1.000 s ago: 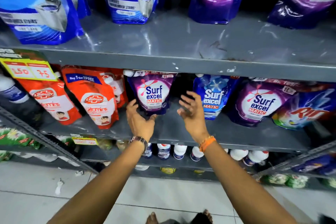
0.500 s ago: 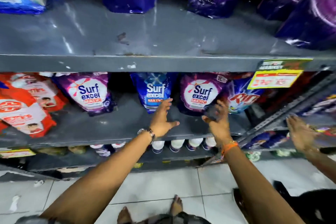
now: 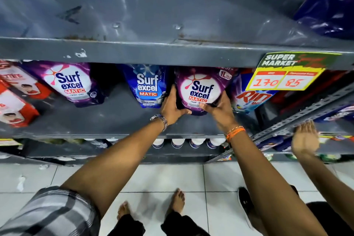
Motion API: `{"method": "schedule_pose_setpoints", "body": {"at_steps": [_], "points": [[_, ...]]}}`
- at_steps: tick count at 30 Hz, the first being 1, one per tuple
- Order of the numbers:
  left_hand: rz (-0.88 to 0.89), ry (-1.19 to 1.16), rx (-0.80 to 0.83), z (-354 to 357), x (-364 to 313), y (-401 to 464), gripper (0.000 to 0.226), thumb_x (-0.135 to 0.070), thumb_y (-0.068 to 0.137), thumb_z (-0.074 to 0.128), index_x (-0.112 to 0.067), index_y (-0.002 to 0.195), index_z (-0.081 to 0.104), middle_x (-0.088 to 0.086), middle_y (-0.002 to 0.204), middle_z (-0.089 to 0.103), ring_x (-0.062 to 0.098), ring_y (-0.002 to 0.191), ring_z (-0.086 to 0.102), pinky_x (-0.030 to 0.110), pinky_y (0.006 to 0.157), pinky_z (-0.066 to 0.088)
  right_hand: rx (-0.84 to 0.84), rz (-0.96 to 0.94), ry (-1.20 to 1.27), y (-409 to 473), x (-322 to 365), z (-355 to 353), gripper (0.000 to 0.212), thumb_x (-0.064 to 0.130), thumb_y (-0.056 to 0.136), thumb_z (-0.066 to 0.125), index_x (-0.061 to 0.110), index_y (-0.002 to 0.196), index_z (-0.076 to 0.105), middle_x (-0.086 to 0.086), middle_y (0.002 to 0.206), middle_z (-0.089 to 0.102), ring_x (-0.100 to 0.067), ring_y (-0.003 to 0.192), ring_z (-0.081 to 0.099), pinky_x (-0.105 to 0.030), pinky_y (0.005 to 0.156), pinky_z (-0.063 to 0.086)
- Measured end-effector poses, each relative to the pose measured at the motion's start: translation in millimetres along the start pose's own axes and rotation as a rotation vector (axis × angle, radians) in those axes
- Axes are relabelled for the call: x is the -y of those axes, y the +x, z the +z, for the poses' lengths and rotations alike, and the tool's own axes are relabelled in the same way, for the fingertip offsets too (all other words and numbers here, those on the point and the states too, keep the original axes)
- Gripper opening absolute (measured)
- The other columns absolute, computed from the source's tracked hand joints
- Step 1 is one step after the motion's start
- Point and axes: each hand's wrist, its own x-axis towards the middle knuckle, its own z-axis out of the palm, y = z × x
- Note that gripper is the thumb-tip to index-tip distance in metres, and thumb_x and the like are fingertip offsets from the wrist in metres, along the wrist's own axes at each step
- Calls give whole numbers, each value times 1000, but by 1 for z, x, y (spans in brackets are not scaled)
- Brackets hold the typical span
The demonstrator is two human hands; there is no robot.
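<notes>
- Head view: purple Surf Excel pouch point(image 3: 199, 92) stood on the grey middle shelf point(image 3: 107, 120), between blue Surf Excel pouch point(image 3: 147, 86) and Rin pouch point(image 3: 249, 99).
- Left hand point(image 3: 172, 107) — curled round its left edge.
- Right hand point(image 3: 220, 109) — gripped at its lower right corner.

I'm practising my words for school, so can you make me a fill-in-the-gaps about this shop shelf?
The left hand and right hand grip a glossy plastic Surf excel pouch coloured ___.
Beside the left hand, the neighbouring glossy plastic pouch is ___.
The yellow paper price tag reads 170 and ___.
Missing words: purple, blue, 85.
</notes>
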Motion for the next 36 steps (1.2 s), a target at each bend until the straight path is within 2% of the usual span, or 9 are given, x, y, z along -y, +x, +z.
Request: {"method": "schedule_pose_setpoints", "body": {"at_steps": [3, 5, 10, 15, 18, 25, 28, 33, 36], "points": [[7, -20, 15, -4, 9, -17, 119, -11, 64, 90, -13, 156, 14, 7, 153, 46, 13, 139, 41, 32, 117, 33, -37, 4, -17, -19, -3, 8, 73, -17, 74, 75, 11, 135, 48, -12, 131, 64, -21, 120, 63, -31, 96, 56], [-2, -41, 16, -10, 18, -34, 120, -20, 61, 91, -22, 155, 17, 3, 152, 48, 16, 139, 44, 44, 118, 38, -64, 11, -25, -36, -7, 18, 70, -17, 74, 75, 11, 133, 50, -8, 126, 67, -9, 111, 67, -23, 91, 57], [24, -15, -13, -55, 44, -86, 118, -42, 55, 91, -30, 150, 23, -1, 138, 63, 24, 125, 63, 48, 100, 54, -54, 38, -5, -75, -12, 66, 63, -16, 74, 76, 9, 126, 51, 2, 113, 70, 4, 98, 70, -26, 90, 60], [46, -56, -161, -132, 77, -126, 105, -32, 56, 95, -21, 143, 37, -6, 125, 68, 15, 113, 68, 46, 94, 58, 150, 8, -3, -88, -3, 146, 66, -11, 76, 78, 4, 134, 50, -11, 128, 69, -20, 118, 67, -37, 98, 58], [21, -104, -217, -184, 100, -140, 108, -38, 55, 95, -31, 145, 35, -14, 128, 65, 13, 122, 64, 48, 100, 55, 243, -23, -35, -84, 2, 204, 69, -8, 78, 77, 8, 138, 47, -11, 134, 65, -25, 125, 63, -44, 104, 54], [-11, -103, -296, -281, 158, -141, 118, -57, 49, 92, -47, 146, 26, -2, 142, 58, 23, 133, 56, 56, 106, 49, 358, -77, -60, -74, 25, 319, 70, -12, 77, 74, 10, 137, 46, -3, 127, 62, -19, 121, 59, -32, 102, 53], [-83, -29, -274, -300, 179, -130, 133, -60, 47, 90, -33, 153, 15, 2, 150, 50, 22, 138, 50, 54, 107, 48, 339, -102, -41, -70, 25, 343, 73, -11, 75, 78, 8, 138, 46, -12, 133, 63, -27, 126, 60, -47, 106, 51], [-95, 31, -248, -308, 180, -125, 127, -43, 52, 93, -23, 151, 15, 2, 146, 53, 23, 135, 52, 53, 107, 48, 316, -54, -18, -71, 29, 353, 74, -7, 74, 81, 16, 137, 48, -5, 129, 66, -21, 124, 62, -48, 104, 53], [-90, 64, -278, -305, 170, -133, 118, -23, 59, 94, -12, 149, 18, 2, 145, 51, 20, 132, 52, 42, 109, 47, 310, -57, -23, -72, 32, 349, 78, 0, 69, 87, 22, 133, 48, -1, 128, 67, -19, 123, 63, -46, 101, 56]]}}
